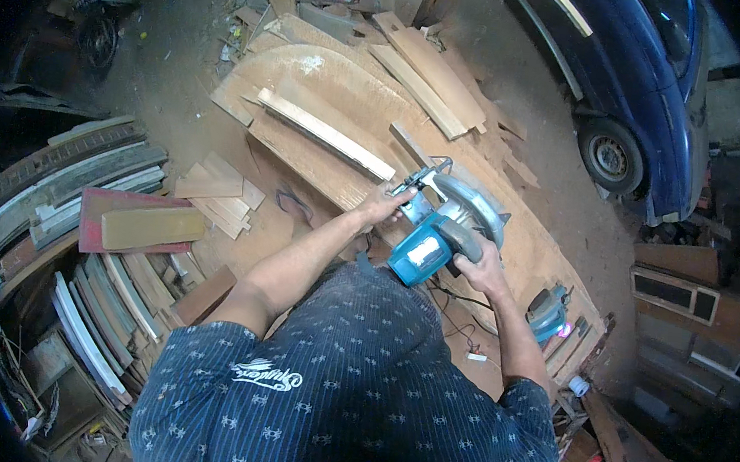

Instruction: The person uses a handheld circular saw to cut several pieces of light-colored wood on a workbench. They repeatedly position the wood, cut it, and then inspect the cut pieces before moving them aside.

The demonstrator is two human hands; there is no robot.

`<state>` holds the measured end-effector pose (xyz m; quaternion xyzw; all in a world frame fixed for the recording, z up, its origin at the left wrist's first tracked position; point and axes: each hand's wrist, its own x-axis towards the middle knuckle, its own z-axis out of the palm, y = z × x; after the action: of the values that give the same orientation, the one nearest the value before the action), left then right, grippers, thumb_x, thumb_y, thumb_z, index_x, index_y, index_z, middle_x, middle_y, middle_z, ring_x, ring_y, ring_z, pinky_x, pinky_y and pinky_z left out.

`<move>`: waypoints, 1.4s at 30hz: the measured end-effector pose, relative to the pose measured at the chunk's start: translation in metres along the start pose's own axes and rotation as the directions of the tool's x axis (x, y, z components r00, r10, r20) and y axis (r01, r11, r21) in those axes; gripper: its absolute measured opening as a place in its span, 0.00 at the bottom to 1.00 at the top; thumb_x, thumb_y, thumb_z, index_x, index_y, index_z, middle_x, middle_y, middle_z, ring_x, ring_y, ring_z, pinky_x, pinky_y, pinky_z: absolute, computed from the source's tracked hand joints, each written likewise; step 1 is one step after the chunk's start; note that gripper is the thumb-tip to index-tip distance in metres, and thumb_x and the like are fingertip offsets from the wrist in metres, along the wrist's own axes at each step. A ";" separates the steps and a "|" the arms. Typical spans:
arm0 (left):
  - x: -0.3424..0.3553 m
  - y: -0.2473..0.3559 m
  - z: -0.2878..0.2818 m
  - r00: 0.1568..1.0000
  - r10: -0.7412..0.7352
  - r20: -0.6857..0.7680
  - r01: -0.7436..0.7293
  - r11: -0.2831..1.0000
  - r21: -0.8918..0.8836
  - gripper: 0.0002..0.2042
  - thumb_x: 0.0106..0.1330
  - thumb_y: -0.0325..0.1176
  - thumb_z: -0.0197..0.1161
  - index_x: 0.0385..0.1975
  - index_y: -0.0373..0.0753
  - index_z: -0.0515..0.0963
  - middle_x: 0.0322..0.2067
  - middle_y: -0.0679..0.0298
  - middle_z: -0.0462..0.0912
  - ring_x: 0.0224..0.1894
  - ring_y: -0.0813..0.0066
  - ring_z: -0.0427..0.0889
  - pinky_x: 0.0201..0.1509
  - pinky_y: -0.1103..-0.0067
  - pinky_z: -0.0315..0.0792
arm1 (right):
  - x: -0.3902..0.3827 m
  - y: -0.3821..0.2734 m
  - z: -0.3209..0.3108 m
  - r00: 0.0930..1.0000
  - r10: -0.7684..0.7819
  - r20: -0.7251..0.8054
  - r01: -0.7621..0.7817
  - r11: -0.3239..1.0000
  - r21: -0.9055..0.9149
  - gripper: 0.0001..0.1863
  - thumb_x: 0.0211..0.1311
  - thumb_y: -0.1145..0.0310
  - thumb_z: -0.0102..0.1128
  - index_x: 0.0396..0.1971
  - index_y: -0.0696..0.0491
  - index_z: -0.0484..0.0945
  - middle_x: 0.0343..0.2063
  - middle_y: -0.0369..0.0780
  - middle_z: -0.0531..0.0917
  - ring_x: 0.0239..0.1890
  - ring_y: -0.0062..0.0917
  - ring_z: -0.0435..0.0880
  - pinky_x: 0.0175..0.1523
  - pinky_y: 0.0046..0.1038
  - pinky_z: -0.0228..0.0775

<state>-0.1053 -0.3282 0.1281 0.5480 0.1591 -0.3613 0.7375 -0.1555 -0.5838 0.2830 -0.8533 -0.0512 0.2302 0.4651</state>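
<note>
My right hand (pixel 480 266) is wrapped round the dark handle of a teal circular saw (pixel 416 256). My left hand (pixel 381 206) is closed on the saw's front metal part, thumb on top; its fingertips are partly hidden. The saw sits at the near edge of a large dusty plywood sheet (pixel 287 72). A pale timber strip (pixel 326 132) lies just beyond my left hand, and a narrow greyish piece (pixel 407 143) extends from behind the saw. A black cable (pixel 464 299) runs below the saw.
A second teal power tool (pixel 546 319) lies at right. Loose planks (pixel 425 79) lie at the far side, stacked timber (pixel 94 314) and a padded board (pixel 153 227) at left. A blue car (pixel 675 107) stands top right, a motorbike (pixel 98 36) top left. Panels (pixel 678 294) lean at right.
</note>
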 end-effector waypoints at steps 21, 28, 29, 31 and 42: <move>0.065 -0.107 -0.076 0.927 0.227 -0.298 -0.121 0.934 0.336 0.39 0.64 0.38 0.65 0.76 0.44 0.55 0.64 0.43 0.73 0.67 0.51 0.73 0.71 0.67 0.65 | 0.054 0.035 0.067 0.996 0.065 0.060 -0.058 0.991 -0.118 0.22 0.53 0.55 0.75 0.40 0.58 0.86 0.34 0.44 0.88 0.38 0.28 0.86 0.48 0.32 0.75; 0.074 -0.117 -0.085 0.920 0.235 -0.314 -0.120 0.931 0.345 0.35 0.64 0.38 0.64 0.72 0.44 0.62 0.61 0.46 0.77 0.64 0.52 0.77 0.68 0.67 0.67 | 0.059 0.028 0.075 0.997 0.036 0.064 -0.025 0.987 -0.159 0.22 0.52 0.56 0.76 0.38 0.59 0.87 0.32 0.44 0.87 0.38 0.29 0.84 0.47 0.33 0.74; 0.073 -0.115 -0.086 0.933 0.206 -0.294 -0.101 0.937 0.334 0.33 0.64 0.38 0.64 0.70 0.43 0.65 0.59 0.46 0.78 0.62 0.53 0.77 0.67 0.67 0.68 | 0.060 0.030 0.075 0.996 0.049 0.071 -0.036 0.986 -0.164 0.22 0.52 0.55 0.76 0.38 0.59 0.86 0.32 0.44 0.87 0.37 0.29 0.84 0.47 0.34 0.74; 0.069 -0.103 -0.087 0.959 0.148 -0.241 -0.066 0.945 0.320 0.29 0.65 0.38 0.64 0.66 0.40 0.70 0.56 0.47 0.81 0.60 0.55 0.79 0.66 0.68 0.70 | 0.061 0.038 0.076 0.994 0.077 0.073 -0.063 0.983 -0.173 0.22 0.52 0.55 0.76 0.37 0.59 0.86 0.31 0.45 0.87 0.37 0.29 0.84 0.47 0.34 0.74; 0.077 -0.111 -0.092 0.962 0.090 -0.258 -0.044 0.983 0.180 0.21 0.66 0.40 0.62 0.53 0.33 0.78 0.41 0.54 0.87 0.43 0.63 0.85 0.52 0.69 0.77 | 0.066 0.038 0.078 0.998 0.000 0.067 0.013 0.979 -0.203 0.20 0.53 0.60 0.73 0.40 0.59 0.84 0.30 0.44 0.86 0.35 0.27 0.83 0.45 0.33 0.75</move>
<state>-0.1160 -0.2862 -0.0294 0.6581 0.2059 -0.2719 0.6712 -0.1360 -0.5254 0.1935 -0.8882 -0.0926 0.2503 0.3741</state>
